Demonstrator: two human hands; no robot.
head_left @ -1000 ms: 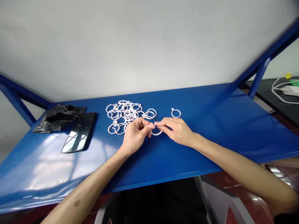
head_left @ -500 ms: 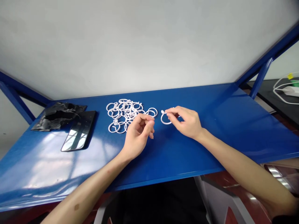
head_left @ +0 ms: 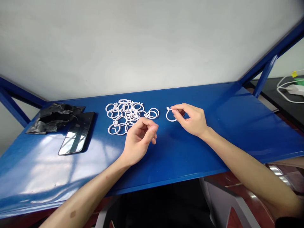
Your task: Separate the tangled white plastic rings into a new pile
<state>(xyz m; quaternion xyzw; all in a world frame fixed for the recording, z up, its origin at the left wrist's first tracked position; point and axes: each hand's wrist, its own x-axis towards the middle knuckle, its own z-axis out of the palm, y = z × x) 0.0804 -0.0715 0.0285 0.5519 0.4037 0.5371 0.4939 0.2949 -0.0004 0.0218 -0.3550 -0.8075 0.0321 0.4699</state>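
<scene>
My right hand (head_left: 193,121) pinches a white plastic ring (head_left: 170,116) between thumb and fingers, low over the blue table (head_left: 225,126) to the right of the pile. A heap of several white plastic rings (head_left: 128,116) lies at the table's middle back. Just in front of that heap my left hand (head_left: 140,139) hovers with its fingers curled in, and nothing shows inside them.
A black phone (head_left: 76,133) lies face up on the table's left, with crumpled black plastic (head_left: 53,116) behind it. White cables (head_left: 288,90) lie on a dark surface at far right. A white wall stands behind the table.
Both hands were together on one ring in front of the pile. My right hand has carried the ring up and to the right. My left hand let go and stayed near the pile.
</scene>
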